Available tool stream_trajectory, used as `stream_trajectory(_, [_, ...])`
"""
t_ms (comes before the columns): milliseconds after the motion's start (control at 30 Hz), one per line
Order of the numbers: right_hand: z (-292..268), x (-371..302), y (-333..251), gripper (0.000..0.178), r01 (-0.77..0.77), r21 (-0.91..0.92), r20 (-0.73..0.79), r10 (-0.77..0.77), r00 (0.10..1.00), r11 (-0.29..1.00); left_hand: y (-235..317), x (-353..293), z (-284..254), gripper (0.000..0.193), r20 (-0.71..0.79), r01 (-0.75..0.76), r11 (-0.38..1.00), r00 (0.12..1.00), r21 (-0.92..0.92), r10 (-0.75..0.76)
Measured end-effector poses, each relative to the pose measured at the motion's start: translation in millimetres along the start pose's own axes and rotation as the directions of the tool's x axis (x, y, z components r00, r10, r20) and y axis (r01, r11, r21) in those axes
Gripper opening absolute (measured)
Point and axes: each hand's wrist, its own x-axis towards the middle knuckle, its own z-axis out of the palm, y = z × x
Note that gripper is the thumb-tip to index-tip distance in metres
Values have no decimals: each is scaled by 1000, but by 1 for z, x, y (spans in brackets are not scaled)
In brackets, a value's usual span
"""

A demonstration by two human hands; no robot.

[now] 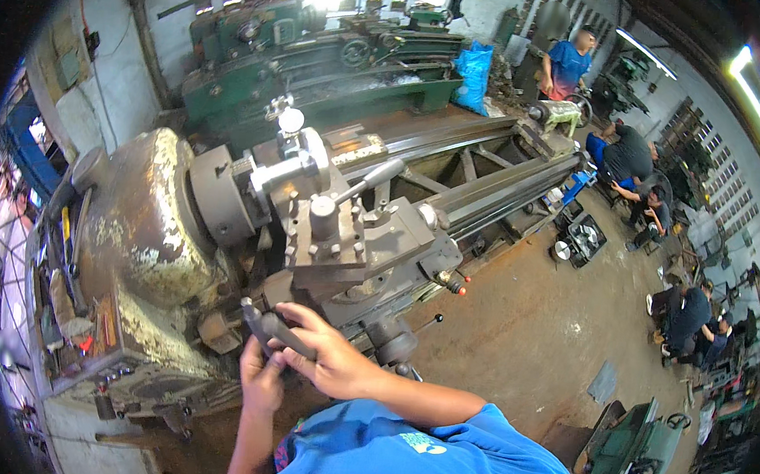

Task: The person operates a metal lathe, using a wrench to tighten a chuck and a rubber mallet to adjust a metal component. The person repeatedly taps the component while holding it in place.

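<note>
My left hand [262, 382] and my right hand [336, 359] meet in front of a large lathe, both closed around a dark metal bar tool [289, 333]. Two thick bar-shaped parts of it show, one with a bright round tip; whether they are joined I cannot tell. My right hand wraps the part on the right, while my left fingers grip from below. Just beyond my hands stands the tool post [325, 240] with its bolts and lever. To its left is the lathe chuck [229, 196], and a shiny metal workpiece [289, 169] extends from it.
The worn headstock [134, 220] rises at left, with tools on a ledge beside it. Lathe bed rails [498, 188] run to the far right. Behind stands a green lathe [321, 66] and a blue sack [472, 76]. A black tray [584, 238] lies on the floor; several people work at right.
</note>
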Motion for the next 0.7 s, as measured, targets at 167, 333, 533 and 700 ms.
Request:
stream_trajectory(167, [-37,-3,-31,26,-150,-282,62,174,983,948,57,28,-8,57,-76,23,975,996,-222,-40])
stream_trajectory(333, [-47,11,-33,28,-33,-342,14,40,999,939,90,59,-8,48,-136,98,889,975,-448,-176])
stream_trajectory(533, [-46,1,-35,28,25,-452,41,-7,999,892,102,49,-5,47,-108,133,863,972,-488,-211])
stream_trajectory(700, [-52,7,-33,34,159,-626,95,-128,987,764,95,50,-6,36,-127,179,868,956,-464,-265])
